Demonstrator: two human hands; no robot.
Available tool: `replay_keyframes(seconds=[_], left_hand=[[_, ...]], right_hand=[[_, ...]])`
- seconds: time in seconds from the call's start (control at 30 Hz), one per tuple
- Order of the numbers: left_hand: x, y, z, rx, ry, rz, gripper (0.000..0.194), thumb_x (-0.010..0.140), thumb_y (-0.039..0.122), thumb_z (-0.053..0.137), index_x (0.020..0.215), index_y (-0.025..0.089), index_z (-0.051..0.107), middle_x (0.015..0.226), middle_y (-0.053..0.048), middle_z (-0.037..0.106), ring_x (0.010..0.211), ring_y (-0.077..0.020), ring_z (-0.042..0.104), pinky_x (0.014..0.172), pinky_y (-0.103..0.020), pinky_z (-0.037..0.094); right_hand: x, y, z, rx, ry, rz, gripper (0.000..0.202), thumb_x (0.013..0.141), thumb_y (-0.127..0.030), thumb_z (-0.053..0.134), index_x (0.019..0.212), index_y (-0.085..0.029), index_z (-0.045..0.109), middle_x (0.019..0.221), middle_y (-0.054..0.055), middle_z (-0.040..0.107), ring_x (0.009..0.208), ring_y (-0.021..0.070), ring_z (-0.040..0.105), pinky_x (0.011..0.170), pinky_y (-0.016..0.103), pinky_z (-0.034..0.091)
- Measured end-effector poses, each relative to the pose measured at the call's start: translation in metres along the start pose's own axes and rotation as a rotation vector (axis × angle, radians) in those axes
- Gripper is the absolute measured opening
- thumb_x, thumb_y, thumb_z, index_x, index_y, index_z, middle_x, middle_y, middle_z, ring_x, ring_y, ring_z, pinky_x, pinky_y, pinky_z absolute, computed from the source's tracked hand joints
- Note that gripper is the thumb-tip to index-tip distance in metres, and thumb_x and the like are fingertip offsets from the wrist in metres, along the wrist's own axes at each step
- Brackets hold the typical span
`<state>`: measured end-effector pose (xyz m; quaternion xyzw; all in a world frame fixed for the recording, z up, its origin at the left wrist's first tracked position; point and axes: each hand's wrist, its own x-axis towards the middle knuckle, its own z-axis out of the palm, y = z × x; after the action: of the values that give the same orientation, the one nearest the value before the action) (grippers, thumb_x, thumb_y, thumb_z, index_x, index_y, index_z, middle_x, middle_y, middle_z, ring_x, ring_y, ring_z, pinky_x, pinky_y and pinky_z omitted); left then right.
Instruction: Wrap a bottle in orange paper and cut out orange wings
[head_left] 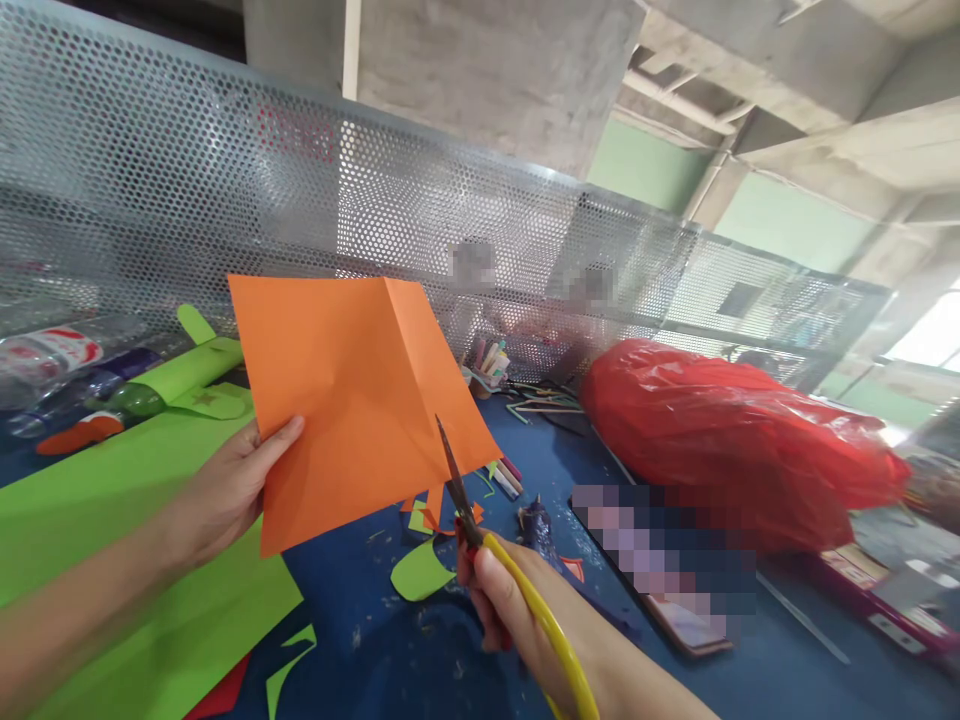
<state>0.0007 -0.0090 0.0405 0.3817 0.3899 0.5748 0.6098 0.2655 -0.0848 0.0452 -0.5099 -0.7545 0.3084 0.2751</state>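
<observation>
An orange sheet of paper [330,390] with a crease toward its right side is held up by my left hand [244,480], thumb in front and fingers behind. In my right hand [510,600] is a pair of scissors [551,640] with yellow on the handle. The blades point up and away, with the tip in front of the sheet near its lower right edge. Whether they touch the paper I cannot tell. Below the sheet, a green paper cutout [421,572] and small orange and green scraps [426,518] lie on the blue table [360,640].
Green paper [150,630] lies at left, below a plastic bottle [67,350] and a green-wrapped bottle [184,375]. A phone [652,580], a glue gun [537,528] and a red plastic bag [727,440] are at right. A perforated metal screen [180,170] stands behind.
</observation>
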Motion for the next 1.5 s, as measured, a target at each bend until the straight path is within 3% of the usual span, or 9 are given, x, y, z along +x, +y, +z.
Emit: replay_keyframes(seconds=[0.3,0.53,0.93,1.23,1.5], left_hand=[[0.001,-0.001,-0.001,0.001,0.004,-0.009,0.049,0.077,0.044,0.073,0.121,0.026,0.062,0.129,-0.005,0.064,0.111,-0.0265,0.065,0.078,-0.028,0.063],[0.000,0.000,-0.002,0.027,0.002,0.000,0.042,0.080,0.042,0.070,0.118,0.027,0.063,0.134,-0.003,0.061,0.114,-0.0264,0.063,0.077,-0.028,0.063],[0.004,-0.003,-0.005,-0.041,-0.027,0.009,0.047,0.080,0.039,0.071,0.124,0.029,0.060,0.134,-0.002,0.060,0.115,-0.0253,0.062,0.083,-0.028,0.061],[0.003,-0.001,-0.003,-0.039,-0.022,0.000,0.044,0.081,0.039,0.070,0.123,0.029,0.061,0.132,-0.002,0.062,0.112,-0.0245,0.065,0.080,-0.027,0.062],[0.002,-0.001,-0.004,-0.025,0.009,-0.004,0.039,0.082,0.039,0.069,0.119,0.029,0.063,0.132,-0.001,0.062,0.111,-0.0235,0.065,0.079,-0.028,0.062]], right_hand=[[0.001,0.009,0.002,0.032,-0.013,0.020,0.049,0.095,-0.063,0.027,0.074,-0.023,0.047,0.059,-0.002,0.049,0.054,0.0154,0.047,0.048,0.026,0.036],[0.002,0.010,0.001,0.076,-0.079,0.064,0.051,0.093,-0.066,0.024,0.077,-0.023,0.046,0.056,-0.003,0.048,0.048,0.0136,0.050,0.046,0.024,0.040],[0.003,0.020,0.009,0.180,-0.033,0.102,0.054,0.090,-0.071,0.027,0.076,-0.022,0.046,0.050,-0.007,0.038,0.035,0.0095,0.040,0.035,0.020,0.035],[0.001,0.017,0.009,0.149,0.017,0.091,0.053,0.091,-0.068,0.029,0.070,-0.022,0.044,0.049,-0.007,0.037,0.036,0.0078,0.036,0.037,0.020,0.028],[0.001,0.016,0.009,0.129,0.017,0.084,0.058,0.091,-0.070,0.025,0.072,-0.020,0.048,0.048,-0.006,0.036,0.043,0.0102,0.038,0.044,0.022,0.032]])
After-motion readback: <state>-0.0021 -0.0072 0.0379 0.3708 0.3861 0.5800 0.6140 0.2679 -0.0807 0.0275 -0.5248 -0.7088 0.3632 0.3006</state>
